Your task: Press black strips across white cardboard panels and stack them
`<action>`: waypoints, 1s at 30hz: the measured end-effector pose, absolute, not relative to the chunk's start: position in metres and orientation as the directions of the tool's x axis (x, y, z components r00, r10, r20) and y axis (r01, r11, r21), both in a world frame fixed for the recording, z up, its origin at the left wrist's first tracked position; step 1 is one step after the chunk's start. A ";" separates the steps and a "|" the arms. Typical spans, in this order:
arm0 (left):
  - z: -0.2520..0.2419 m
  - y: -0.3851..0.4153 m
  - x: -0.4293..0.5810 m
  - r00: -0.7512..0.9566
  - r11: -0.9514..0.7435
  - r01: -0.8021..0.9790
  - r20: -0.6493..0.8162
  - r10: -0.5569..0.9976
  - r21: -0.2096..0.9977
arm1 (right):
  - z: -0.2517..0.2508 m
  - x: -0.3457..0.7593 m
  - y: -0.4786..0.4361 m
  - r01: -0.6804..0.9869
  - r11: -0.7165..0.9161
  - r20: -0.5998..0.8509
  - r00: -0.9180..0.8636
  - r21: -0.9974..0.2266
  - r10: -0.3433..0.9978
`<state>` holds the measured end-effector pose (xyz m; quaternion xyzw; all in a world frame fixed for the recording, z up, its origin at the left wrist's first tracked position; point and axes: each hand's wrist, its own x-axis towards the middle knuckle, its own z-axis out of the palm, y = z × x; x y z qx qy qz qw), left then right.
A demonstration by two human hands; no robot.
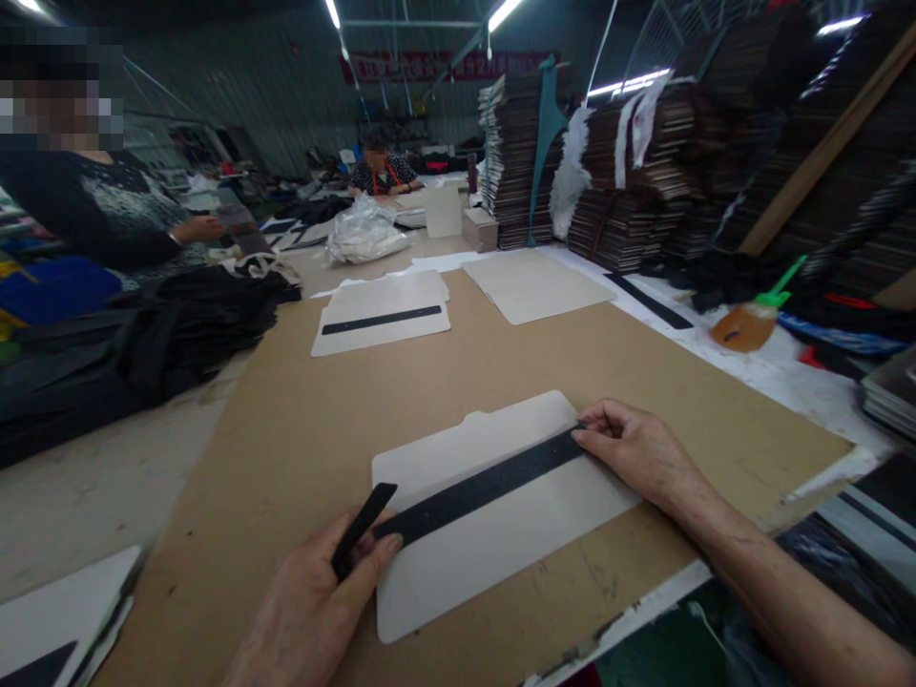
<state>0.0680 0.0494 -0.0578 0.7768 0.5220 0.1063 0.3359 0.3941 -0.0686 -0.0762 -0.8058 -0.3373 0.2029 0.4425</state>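
A pale cardboard panel (515, 520) with rounded corners lies flat in front of me, one long edge having a small raised tab. Across it runs a long black strip (487, 485), stretched between my two hands. My left hand (315, 592) pinches the strip's left end at the panel's edge. A short, narrow black piece (364, 525), flat with a slanted end, also sticks up from between my left fingers; its kind is unclear. At the other end, my right hand (630, 448) pinches the strip between thumb and fingers near the panel's upper right edge.
Farther back on the brown board (458, 377) lie a panel with a black strip (383, 315) and a plain panel (536, 284). An orange glue bottle (748, 322) stands right. Dark cloth (143, 353) is piled left. Tall panel stacks (519, 157) rise behind; a person (107, 210) stands left.
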 end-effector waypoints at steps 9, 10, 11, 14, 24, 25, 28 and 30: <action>-0.059 0.049 0.071 0.408 -0.212 0.745 -0.180 0.895 0.632 | -0.073 0.389 -0.068 0.425 -0.415 0.005 0.704 -0.804 0.711; -0.058 0.049 0.071 0.405 -0.212 0.746 -0.178 0.897 0.631 | -0.073 0.389 -0.068 0.429 -0.416 0.011 0.706 -0.802 0.708; -0.057 0.049 0.071 0.402 -0.212 0.747 -0.174 0.899 0.630 | -0.073 0.388 -0.068 0.433 -0.415 0.017 0.708 -0.800 0.706; -0.058 0.049 0.071 0.405 -0.232 0.749 -0.151 0.902 0.620 | -0.071 0.388 -0.067 0.445 -0.412 0.033 0.710 -0.795 0.703; -0.061 0.048 0.071 0.456 -0.287 0.705 -0.105 0.883 0.648 | -0.070 0.385 -0.066 0.502 -0.428 0.083 0.715 -0.751 0.694; -0.061 0.048 0.070 0.465 -0.291 0.701 -0.108 0.879 0.651 | -0.071 0.385 -0.066 0.503 -0.428 0.085 0.716 -0.751 0.693; -0.062 0.049 0.070 0.463 -0.292 0.711 -0.113 0.879 0.640 | -0.073 0.385 -0.066 0.510 -0.432 0.082 0.712 -0.744 0.698; -0.063 0.049 0.070 0.446 -0.284 0.722 -0.111 0.888 0.630 | -0.075 0.385 -0.066 0.527 -0.427 0.093 0.701 -0.734 0.707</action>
